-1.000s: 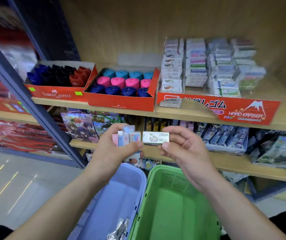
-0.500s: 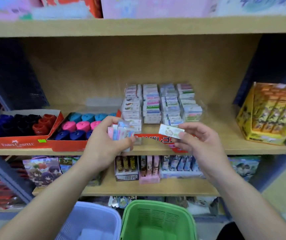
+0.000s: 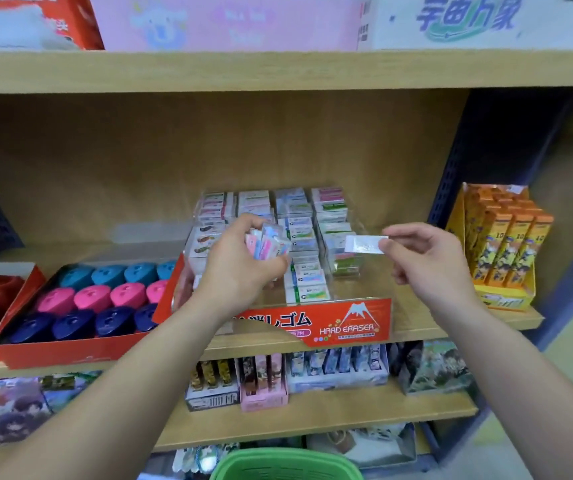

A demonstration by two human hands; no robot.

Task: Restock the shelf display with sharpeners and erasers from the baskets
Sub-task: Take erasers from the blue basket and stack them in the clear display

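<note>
**Head view.**

1. The left hand (image 3: 240, 275) is raised in front of the display (image 3: 347, 323), a clear tray with a red "HARD ERASER" front. Its fingers and thumb are curled round a bundle (image 3: 267, 242) of wrapped erasers, held upright and fanned.
2. The right hand (image 3: 427, 261) pinches a single eraser (image 3: 364, 244) between thumb and fingertips. The eraser is level and points toward the left hand. It hangs above the right-hand rows of the display, apart from the stacks (image 3: 304, 271) there, and is not yet set down.
3. The stacks stand behind and between the two hands. The tray floor just below the right hand's eraser looks bare, so there is probably room in that corner.
4. The sharpener tray (image 3: 105, 296) sits to the left of the left hand. Its rows of teal, pink and dark blue sharpeners look full.
5. The basket (image 3: 285, 465), green, lies below both hands at the bottom edge. Its contents are hidden.
6. An orange box (image 3: 503, 251) stands to the right of the right hand on the same shelf (image 3: 468, 317).

**Task status (judgement).**

- Sharpener restocking appears done or nearly done.
- Eraser restocking is in progress.
- The single eraser and the whole bundle remain to be placed.
- Any stock left in the basket cannot be determined.
</note>
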